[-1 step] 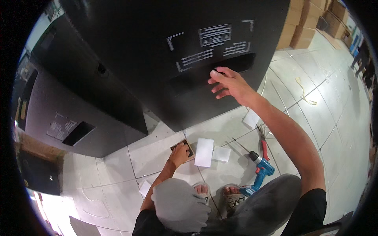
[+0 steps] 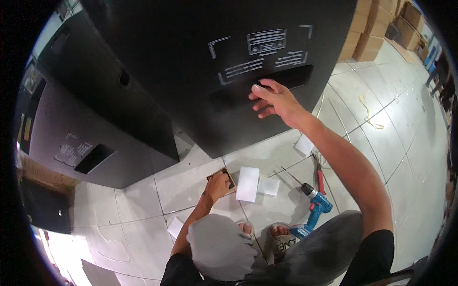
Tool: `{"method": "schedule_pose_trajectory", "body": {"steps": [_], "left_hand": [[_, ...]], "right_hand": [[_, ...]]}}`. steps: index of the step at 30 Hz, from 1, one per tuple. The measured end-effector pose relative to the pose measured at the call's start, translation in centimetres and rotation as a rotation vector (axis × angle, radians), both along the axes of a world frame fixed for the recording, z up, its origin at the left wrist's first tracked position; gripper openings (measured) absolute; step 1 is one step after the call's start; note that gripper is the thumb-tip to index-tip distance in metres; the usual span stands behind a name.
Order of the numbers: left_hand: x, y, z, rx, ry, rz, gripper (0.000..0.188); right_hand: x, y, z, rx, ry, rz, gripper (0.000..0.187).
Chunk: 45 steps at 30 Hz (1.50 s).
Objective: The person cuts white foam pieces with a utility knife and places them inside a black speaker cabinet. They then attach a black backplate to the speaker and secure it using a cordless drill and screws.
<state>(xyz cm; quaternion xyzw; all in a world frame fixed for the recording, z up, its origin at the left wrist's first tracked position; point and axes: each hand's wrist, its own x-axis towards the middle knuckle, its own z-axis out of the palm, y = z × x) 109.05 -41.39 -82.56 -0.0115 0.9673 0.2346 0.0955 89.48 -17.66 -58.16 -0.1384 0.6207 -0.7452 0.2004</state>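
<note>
My left hand (image 2: 218,185) reaches down into a small shallow brown box (image 2: 232,181) on the floor. Its fingers are bent inward, and what they grip, if anything, is hidden. My right hand (image 2: 275,101) is raised in front of a tall black cabinet (image 2: 191,95), near the dark recessed slot (image 2: 295,78) below white printing. The fingers of that hand are loosely curved and apart, with nothing visible in them. Beside the box lie a white card-like block (image 2: 247,184) and a smaller white piece (image 2: 269,186).
A blue cordless drill (image 2: 317,205) with a long bit lies by my right foot, next to red-handled pliers (image 2: 320,180). A second black cabinet (image 2: 129,157) stands left. Cardboard boxes (image 2: 368,46) are stacked at the back right. Yellow string (image 2: 368,114) lies on the tiles.
My view has shifted slightly, and my right hand sits a little further left against the cabinet. My left hand stays in the box.
</note>
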Motion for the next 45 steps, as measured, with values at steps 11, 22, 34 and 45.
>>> {"method": "schedule_pose_trajectory", "body": {"steps": [11, 22, 34, 45], "left_hand": [[-8.2, 1.4, 17.9, 1.022, 0.437, 0.226, 0.037], [-10.8, 1.8, 19.4, 1.254, 0.392, 0.146, 0.042], [-12.4, 4.5, 21.5, 1.118, 0.556, 0.379, 0.042], [-12.8, 5.7, 24.5, 0.952, 0.634, 0.445, 0.051]], "right_hand": [[0.6, -10.7, -2.0, -0.429, 0.263, -0.290, 0.039], [1.8, -12.6, -1.1, -0.321, 0.249, -0.554, 0.056], [2.4, -12.8, -0.7, -0.350, 0.153, -0.610, 0.041], [3.4, -10.3, 1.8, -0.252, 0.027, -0.493, 0.047]]}}
